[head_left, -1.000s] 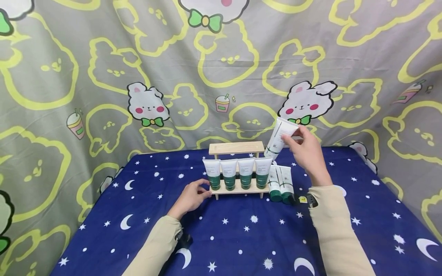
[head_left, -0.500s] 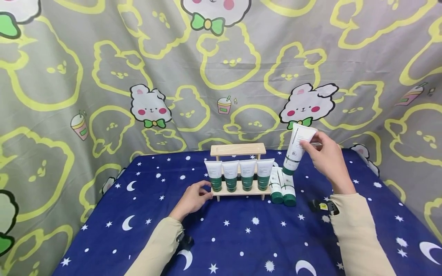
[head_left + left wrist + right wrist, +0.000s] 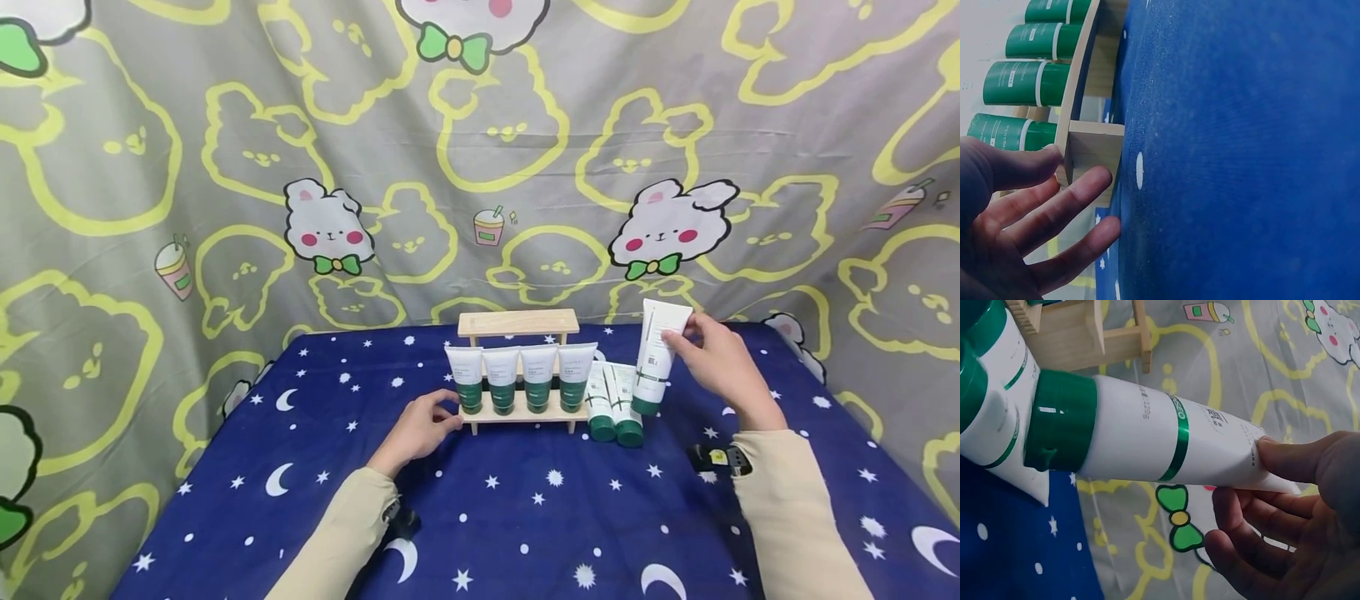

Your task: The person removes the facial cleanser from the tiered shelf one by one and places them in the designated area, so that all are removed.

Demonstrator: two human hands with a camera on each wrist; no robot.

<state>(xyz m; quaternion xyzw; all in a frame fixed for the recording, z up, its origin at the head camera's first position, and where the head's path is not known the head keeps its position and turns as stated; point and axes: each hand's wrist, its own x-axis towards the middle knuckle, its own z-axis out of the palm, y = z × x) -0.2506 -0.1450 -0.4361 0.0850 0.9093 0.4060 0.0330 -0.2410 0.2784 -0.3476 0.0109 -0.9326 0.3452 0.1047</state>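
Head: your right hand [image 3: 720, 354] pinched a white plastic tube [image 3: 654, 354] just beside two matching tubes [image 3: 624, 400].
Left wrist: your left hand [image 3: 1004, 240] gripped a pale wooden rack [image 3: 1099, 144], apparently steadying it. Right wrist: you clamped the tube's flat end [image 3: 1277, 482], seemingly leaving its green cap [image 3: 1060, 419] unobstructed.

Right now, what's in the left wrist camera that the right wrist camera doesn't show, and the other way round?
Only the left wrist view shows the left grip, holding the end of the wooden rack, and the full row of four tubes on its shelf.

Only the right wrist view shows the right grip, pinching a white tube with a green cap, and two more tubes near that cap.

Both share part of the wooden rack, the blue cloth and the patterned curtain.
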